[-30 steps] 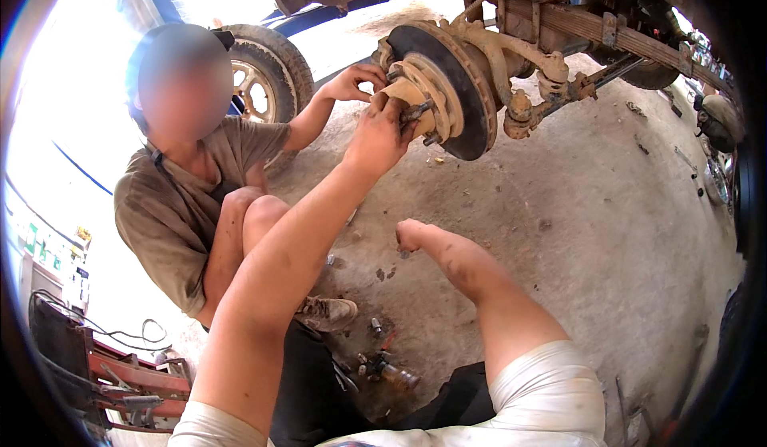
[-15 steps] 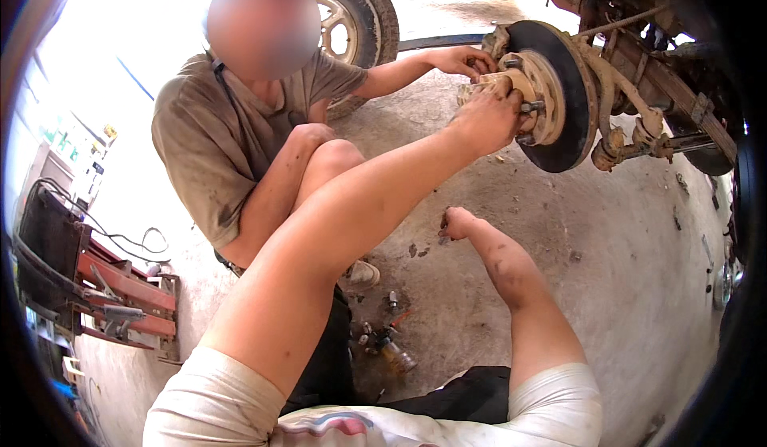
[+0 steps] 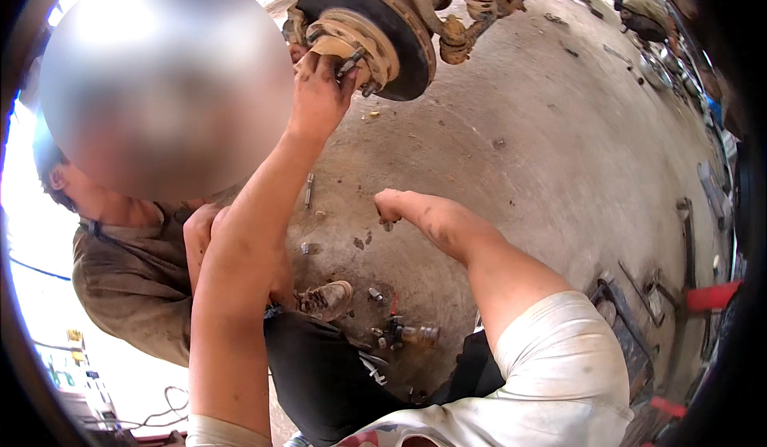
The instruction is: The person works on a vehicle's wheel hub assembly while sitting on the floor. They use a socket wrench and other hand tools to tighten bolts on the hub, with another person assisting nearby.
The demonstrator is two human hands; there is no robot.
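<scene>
My left hand is at the front of the wheel hub, its fingers curled over the hub's protruding centre beside a wheel stud. Behind the hub stands a dark brake disc with a rusty rim. Lower down, over the concrete, my right hand is closed around a small shiny metal piece; its kind is mostly hidden by the fingers. A co-worker's fingertips show at the hub's far left side, largely covered by my hand.
A co-worker crouches close on the left, a shoe near my leg. An air tool and a metal socket lie on the concrete floor. Metal parts and a long wrench lie right.
The view has swung right, so the hub and disc sit further left in the picture. The co-worker's head has come nearer the hub. My left hand stays on the hub; my right stays closed.
</scene>
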